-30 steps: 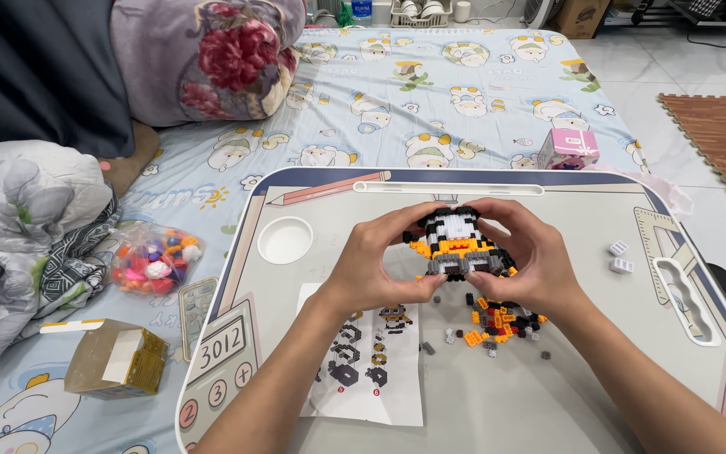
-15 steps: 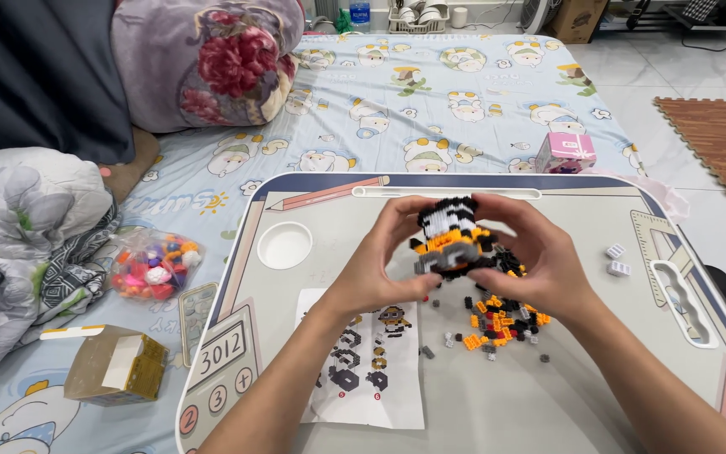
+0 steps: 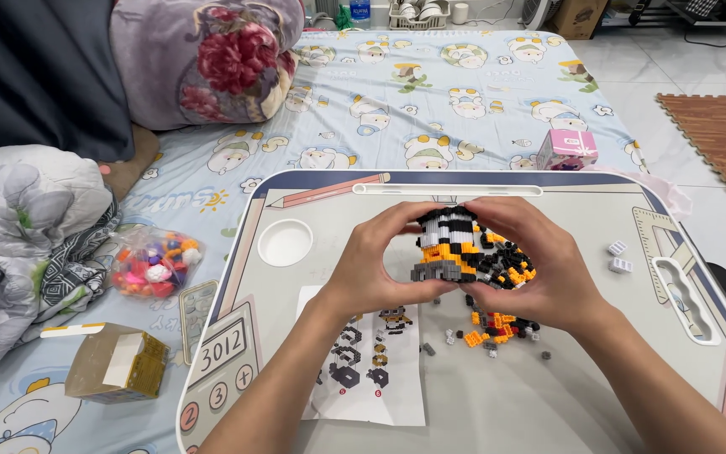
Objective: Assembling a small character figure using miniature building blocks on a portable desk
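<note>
Both hands were up over the counter (image 3: 548,403), and between them sat the small block figure (image 3: 464,248), black and white stripes on top, orange and grey below. The left hand (image 3: 371,269) cupped it from the left, fingers (image 3: 409,219) curled over and clamped on the striped upper part, thumb under the grey base. The right hand (image 3: 548,269) closed on it from the right, fingers wrapped around the orange-and-black side. The figure lay dead centre between the two palms, held clear of the counter, with its long axis tipped, head leaning away toward the counter's far edge. Neither hand was nearer; both were touching it. Directly below the right hand lay the loose orange and black bricks (image 3: 497,328), and under the left wrist the instruction sheet (image 3: 371,370). Two small white blocks (image 3: 619,256) sat well apart to the right. Off the counter, on the bed, a bag of coloured pieces (image 3: 153,265) and an open cardboard box (image 3: 115,374) waited.
</note>
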